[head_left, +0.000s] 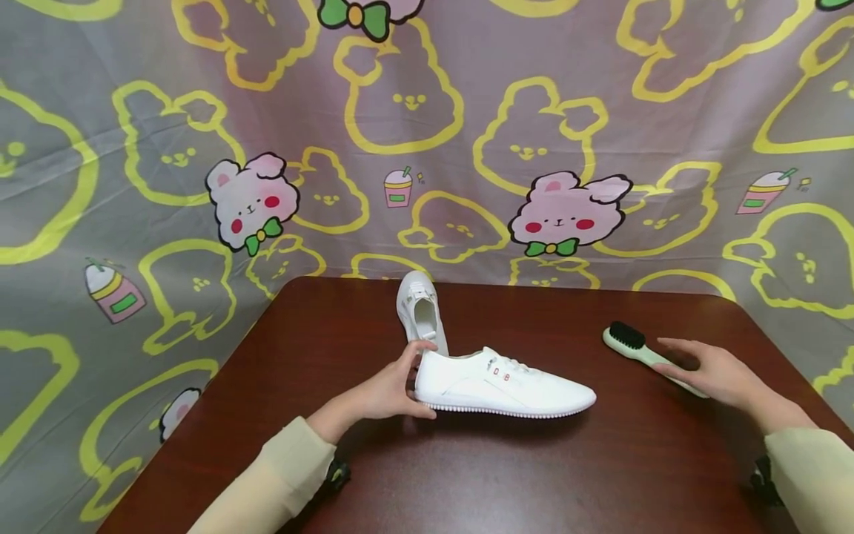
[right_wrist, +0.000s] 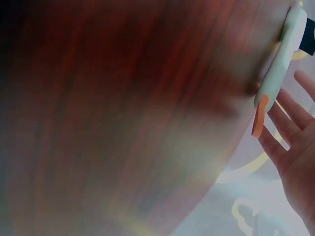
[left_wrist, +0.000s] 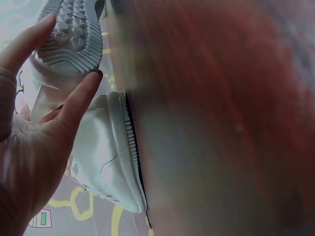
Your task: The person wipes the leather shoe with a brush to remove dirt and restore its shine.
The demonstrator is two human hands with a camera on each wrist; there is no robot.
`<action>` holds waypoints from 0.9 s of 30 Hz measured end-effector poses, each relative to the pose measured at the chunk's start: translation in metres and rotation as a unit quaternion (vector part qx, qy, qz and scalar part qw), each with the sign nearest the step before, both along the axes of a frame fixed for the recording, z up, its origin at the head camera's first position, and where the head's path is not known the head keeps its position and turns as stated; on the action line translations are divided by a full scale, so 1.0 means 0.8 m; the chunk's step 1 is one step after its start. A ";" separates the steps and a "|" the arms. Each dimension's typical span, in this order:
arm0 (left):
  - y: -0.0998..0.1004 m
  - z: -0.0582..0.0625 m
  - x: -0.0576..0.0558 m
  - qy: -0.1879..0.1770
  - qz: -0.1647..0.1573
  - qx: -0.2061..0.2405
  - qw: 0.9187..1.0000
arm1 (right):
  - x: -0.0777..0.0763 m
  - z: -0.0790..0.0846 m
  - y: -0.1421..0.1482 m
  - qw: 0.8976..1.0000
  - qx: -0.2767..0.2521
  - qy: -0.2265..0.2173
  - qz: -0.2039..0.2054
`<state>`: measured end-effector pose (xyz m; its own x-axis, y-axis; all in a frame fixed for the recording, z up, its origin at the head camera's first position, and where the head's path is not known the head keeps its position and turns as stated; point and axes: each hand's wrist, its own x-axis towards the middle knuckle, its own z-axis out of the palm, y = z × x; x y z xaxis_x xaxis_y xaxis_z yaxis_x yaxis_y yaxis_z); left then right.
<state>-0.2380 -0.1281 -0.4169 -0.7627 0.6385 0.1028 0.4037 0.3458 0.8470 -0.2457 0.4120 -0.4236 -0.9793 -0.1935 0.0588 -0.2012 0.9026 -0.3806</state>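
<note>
In the head view my left hand grips the heel of a white lace-up shoe, its toe toward the right. The left wrist view shows this shoe's ridged sole, with the thumb and a finger about its heel end. At the right, a pale green shoe brush lies bristles up on the table. My right hand is over its handle, thumb at the handle and fingers extended. An orange loop hangs at the handle's end in the right wrist view, close to the loosely spread fingers.
The matching white shoe stands behind the gripped one, its toe toward the back. The dark reddish wooden table reaches back to a grey curtain with yellow cartoon outlines, which also hangs along both sides.
</note>
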 end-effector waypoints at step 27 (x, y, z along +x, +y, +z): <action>-0.001 -0.004 -0.003 0.009 -0.019 0.001 1.000 | -0.021 -0.011 0.004 0.999 -0.044 -0.019 -0.017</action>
<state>-0.2406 -0.1289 -0.4199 -0.7365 0.6663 0.1171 0.4312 0.3290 0.8401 -0.2626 0.4148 -0.4323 -0.9872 -0.1554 0.0365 -0.1543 0.8712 -0.4660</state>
